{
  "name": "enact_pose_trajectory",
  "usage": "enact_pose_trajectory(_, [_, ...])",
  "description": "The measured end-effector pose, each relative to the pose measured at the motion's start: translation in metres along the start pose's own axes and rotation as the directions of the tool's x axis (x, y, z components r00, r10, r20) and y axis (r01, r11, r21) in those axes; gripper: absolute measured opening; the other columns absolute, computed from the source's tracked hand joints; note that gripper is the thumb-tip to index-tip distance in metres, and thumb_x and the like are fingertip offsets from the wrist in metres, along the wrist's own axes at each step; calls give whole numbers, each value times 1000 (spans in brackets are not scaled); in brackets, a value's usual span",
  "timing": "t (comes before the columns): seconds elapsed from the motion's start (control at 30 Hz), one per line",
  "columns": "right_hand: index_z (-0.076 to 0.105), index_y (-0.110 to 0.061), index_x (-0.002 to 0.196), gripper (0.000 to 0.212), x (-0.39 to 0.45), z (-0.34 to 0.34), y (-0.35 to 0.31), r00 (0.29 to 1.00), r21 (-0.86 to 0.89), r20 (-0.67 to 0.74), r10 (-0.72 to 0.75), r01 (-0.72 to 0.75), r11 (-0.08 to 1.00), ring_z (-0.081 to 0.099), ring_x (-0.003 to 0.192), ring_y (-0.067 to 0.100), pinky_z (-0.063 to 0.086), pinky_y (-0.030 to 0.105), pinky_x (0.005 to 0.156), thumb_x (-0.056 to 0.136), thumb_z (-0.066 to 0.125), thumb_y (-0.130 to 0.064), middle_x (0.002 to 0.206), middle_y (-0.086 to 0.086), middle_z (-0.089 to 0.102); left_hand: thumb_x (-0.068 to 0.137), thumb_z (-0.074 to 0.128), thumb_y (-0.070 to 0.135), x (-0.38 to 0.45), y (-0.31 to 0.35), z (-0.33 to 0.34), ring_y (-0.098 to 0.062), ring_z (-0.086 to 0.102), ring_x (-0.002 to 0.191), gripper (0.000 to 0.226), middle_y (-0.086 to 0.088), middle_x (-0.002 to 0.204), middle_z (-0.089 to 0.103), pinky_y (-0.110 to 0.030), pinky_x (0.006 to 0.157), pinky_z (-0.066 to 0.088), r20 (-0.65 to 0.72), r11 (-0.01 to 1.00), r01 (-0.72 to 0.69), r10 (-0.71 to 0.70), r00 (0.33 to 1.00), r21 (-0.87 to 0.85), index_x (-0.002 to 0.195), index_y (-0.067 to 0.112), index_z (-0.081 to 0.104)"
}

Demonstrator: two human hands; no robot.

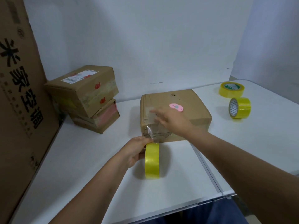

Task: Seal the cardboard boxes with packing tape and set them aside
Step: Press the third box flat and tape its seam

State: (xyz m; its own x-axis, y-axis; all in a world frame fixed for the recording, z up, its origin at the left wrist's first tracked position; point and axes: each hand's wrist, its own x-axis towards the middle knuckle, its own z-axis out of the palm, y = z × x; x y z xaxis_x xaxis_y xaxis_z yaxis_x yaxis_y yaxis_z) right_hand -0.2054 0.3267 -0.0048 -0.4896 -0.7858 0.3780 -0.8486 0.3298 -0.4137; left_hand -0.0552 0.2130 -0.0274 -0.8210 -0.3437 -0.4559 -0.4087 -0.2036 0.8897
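Your left hand holds the tape roll, your right hand presses flat on the box, two boxes stacked aside, cutting still ahead.

Bare forearms, dark blue trousers (lap only)

Head view — forward, downward, close.

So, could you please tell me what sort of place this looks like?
Probably a small parcel-packing station: a white table against a plain wall, two taped cartons stacked at the left, spare rolls of yellow tape at the right, and a large printed carton standing at the side.
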Motion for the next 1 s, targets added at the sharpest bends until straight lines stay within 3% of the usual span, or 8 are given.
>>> enact_pose_trajectory(0.13, [52, -22, 139, 43, 1, 14, 7, 985, -95, 169, -39, 56, 994, 40, 137, 16, 37, 41, 107, 99, 49, -39, 148, -1, 46, 93, 62, 16, 3, -2, -1, -13, 64, 62, 16, -4, 77, 69, -22, 59, 54, 2, 1000, -22, 22, 1000, 7, 107, 8, 65])
enact_pose_trajectory(0.27, [53, -27, 138, 42, 1, 16, 7, 991, -107, 132, -26, 41, 993, 38, 139, 14, 35, 37, 110, 99, 49, -39, 148, -6, 46, 93, 63, 15, 5, -5, -6, -14, 63, 63, 5, -4, 74, 68, -25, 65, 52, -2, 1000, -31, 31, 1000, -2, 90, 11, 62])
enact_pose_trajectory(0.43, [51, -28, 139, 41, -2, 17, 3, 992, -131, 124, 7, 9, 991, 36, 141, 13, 31, 31, 110, 100, 48, -38, 149, -8, 44, 90, 66, 9, 3, -6, -20, -14, 66, 60, 17, -8, 73, 68, -23, 55, 55, -39, 1000, -27, 27, 999, -10, 76, 11, 57])
enact_pose_trajectory(0.57, [51, -29, 140, 40, -2, 18, 1, 992, -128, 125, 22, -6, 992, 34, 141, 12, 31, 31, 110, 100, 47, -37, 150, -11, 43, 93, 57, 3, 9, -17, -58, -9, 65, 51, 13, -7, 67, 66, -18, 46, 51, -245, 976, -47, -7, 969, -213, 81, 7, 59])
enact_pose_trajectory(0.7, [51, -32, 139, 41, -2, 20, 4, 992, -120, 123, 40, -25, 992, 34, 141, 10, 33, 34, 111, 100, 47, -39, 149, -13, 43, 96, 45, -5, 19, -33, -105, -13, 64, 51, 19, -17, 84, 61, -16, 41, 49, -517, 927, -144, -61, 854, -346, 81, 2, 53])
enact_pose_trajectory(0.83, [50, -32, 140, 41, -1, 20, 4, 991, -113, 121, 51, -37, 993, 33, 141, 9, 33, 34, 112, 99, 47, -40, 149, -14, 43, 94, 47, -2, 26, -50, -118, -16, 58, 48, 12, -22, 91, 60, -15, 36, 42, -720, 993, -21, 100, 686, 118, 87, 2, 57])
enact_pose_trajectory(0.93, [50, -32, 140, 41, -1, 20, 3, 991, -109, 124, 58, -44, 993, 33, 141, 8, 32, 32, 112, 99, 48, -40, 149, -14, 43, 93, 49, 8, 32, -51, -117, -35, 66, 69, 14, -21, 115, 50, -31, 62, 54, -702, 854, 174, 268, 660, 490, 101, -1, 58])
enact_pose_trajectory(1.0, [50, -32, 140, 41, -2, 20, 3, 990, -99, 124, 68, -55, 993, 32, 141, 7, 33, 32, 111, 99, 48, -39, 149, -14, 43, 92, 60, 15, 33, -50, -112, -42, 62, 93, 34, -23, 126, 41, -38, 73, 50, -661, 722, 284, 308, 685, 631, 117, -2, 47])
